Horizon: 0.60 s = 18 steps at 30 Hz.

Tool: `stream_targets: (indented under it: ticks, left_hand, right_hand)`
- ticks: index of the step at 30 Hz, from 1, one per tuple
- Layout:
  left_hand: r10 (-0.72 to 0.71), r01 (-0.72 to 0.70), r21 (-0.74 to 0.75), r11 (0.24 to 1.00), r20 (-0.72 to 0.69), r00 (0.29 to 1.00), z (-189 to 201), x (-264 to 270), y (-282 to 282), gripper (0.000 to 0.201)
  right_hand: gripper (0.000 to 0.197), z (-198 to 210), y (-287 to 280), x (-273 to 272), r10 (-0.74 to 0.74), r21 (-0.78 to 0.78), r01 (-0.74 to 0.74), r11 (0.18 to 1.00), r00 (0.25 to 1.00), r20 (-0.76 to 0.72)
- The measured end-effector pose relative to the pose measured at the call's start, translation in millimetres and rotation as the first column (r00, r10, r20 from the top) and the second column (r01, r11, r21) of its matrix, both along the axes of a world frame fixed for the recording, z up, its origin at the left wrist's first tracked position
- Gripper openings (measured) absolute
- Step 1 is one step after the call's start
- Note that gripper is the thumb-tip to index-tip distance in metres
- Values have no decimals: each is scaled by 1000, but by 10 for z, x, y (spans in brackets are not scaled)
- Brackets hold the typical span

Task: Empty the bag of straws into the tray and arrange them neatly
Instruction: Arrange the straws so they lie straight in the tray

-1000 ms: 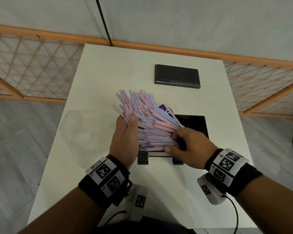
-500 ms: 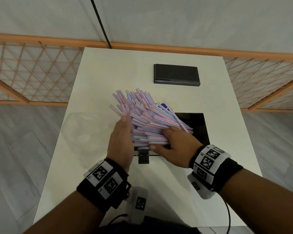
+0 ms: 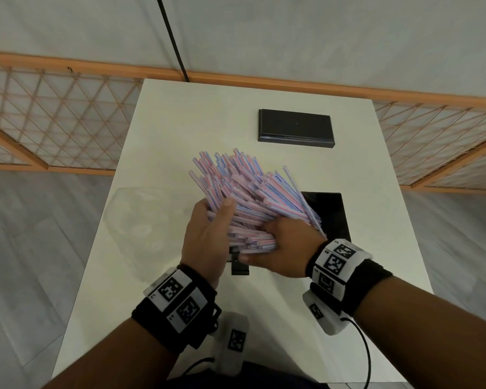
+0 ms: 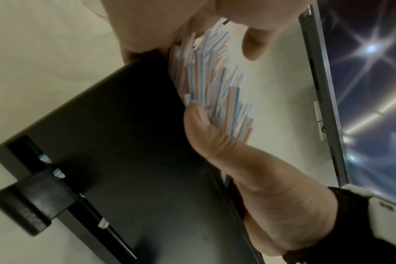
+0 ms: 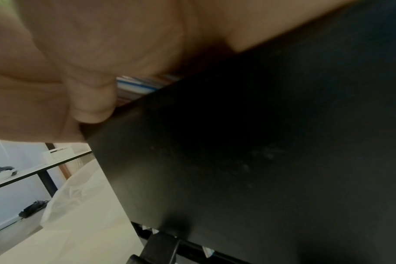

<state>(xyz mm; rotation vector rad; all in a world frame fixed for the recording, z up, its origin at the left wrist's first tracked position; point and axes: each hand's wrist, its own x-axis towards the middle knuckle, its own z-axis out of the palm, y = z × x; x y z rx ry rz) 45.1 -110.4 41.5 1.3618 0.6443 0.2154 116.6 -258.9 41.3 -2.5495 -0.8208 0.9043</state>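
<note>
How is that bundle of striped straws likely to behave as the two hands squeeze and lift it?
The straws are many thin loose tubes, so they probably slide past each other; their far ends already fan out unevenly. They look light, since the left hand and right hand hold the whole bundle. Any that escape would likely roll on the table.

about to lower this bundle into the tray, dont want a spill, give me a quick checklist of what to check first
1. Both hands on the straws: ok. Left hand cups the left side, right hand grips the near ends.
2. Straws aligned: not ok. The far ends fan out unevenly.
3. Bundle over the tray: ok, it sits above the tray's left part.
4. Tray interior free: cannot tell, the bundle hides most of it; a few straws show in its front slot.
5. Bag emptied and out of the way: ok, it lies flat to the left on the table.
</note>
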Motion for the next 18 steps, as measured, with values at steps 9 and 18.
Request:
stream_targets:
  ticks: [9, 18]
  left_hand:
    - [-74, 65, 116, 991, 72, 995, 15, 29, -27, 43]
    - [5, -7, 256, 967, 9, 1000, -111, -11, -7, 109]
  right_hand:
    - [62, 25, 94, -8, -102, 40, 101, 994, 994, 32]
    - [56, 140, -99, -84, -50, 167, 28, 986, 991, 127]
